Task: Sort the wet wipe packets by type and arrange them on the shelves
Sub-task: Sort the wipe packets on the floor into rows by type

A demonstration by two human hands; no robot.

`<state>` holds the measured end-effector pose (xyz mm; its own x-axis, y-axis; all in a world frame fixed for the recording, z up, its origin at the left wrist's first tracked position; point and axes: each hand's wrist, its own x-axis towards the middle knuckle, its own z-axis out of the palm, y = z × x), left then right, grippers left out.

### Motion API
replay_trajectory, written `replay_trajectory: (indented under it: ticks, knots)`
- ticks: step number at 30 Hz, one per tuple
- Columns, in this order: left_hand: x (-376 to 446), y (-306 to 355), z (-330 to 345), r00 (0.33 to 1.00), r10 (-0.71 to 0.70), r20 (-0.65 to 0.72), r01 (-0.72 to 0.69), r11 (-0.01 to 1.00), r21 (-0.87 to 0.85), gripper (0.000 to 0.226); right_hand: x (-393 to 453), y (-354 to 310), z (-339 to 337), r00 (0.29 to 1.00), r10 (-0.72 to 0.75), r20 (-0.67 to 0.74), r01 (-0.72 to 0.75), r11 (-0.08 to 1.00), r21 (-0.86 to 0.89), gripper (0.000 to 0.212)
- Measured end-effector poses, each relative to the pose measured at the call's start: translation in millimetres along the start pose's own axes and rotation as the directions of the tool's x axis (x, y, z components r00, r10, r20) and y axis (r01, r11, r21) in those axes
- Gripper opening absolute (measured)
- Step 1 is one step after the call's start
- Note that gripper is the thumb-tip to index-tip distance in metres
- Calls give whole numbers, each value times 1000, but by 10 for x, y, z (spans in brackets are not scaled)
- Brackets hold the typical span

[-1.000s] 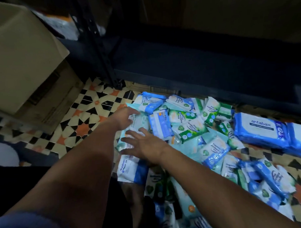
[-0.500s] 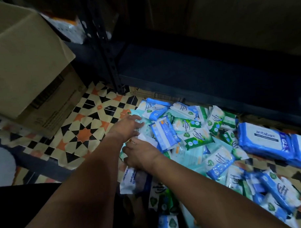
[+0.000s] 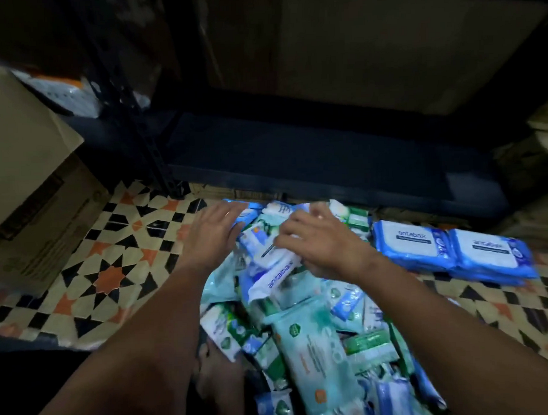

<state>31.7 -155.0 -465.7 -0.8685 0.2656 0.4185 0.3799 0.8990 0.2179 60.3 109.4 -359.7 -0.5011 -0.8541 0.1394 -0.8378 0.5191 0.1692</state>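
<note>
Head view: right hand [image 3: 323,246] grips white packet [image 3: 273,274]; left hand [image 3: 213,232] flat (fingers straight) on pile [image 3: 317,336].

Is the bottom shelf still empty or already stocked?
Empty as far as visible: the dark shelf shows bare board, while packets lie heaped on the floor.

Blue-white packets [image 3: 454,250], star-patterned floor [image 3: 107,275]

Cardboard box [image 3: 32,184] on patterned floor tiles [image 3: 113,268]
</note>
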Motion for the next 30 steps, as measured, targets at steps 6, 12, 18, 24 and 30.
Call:
replay_trajectory:
  ticks: [6,12,18,24,30]
  knots:
    - [483,749,296,986,164,12,-162,983,-89,37,-1014,432,86,904,427,-11,-428,904,-20,64]
    - [767,1773,602,912,234,338,-192,969,-152,62,-1946,502,263,670,742,-1,-738,666,-106,65]
    - [730,2583,1051,677,349,648,-329,931,-157,106,-2468,530,549,326,942,83,-909,337,-245,63]
    - [372,2774,1510,584,292,757,-295,946,-137,128,-2569,407,717,184,944,274,-920,264,-290,69]
    - [325,2737,1594,612,287,737,-256,954,-158,133,-2689,449,844,237,791,563,-956,295,-11,100]
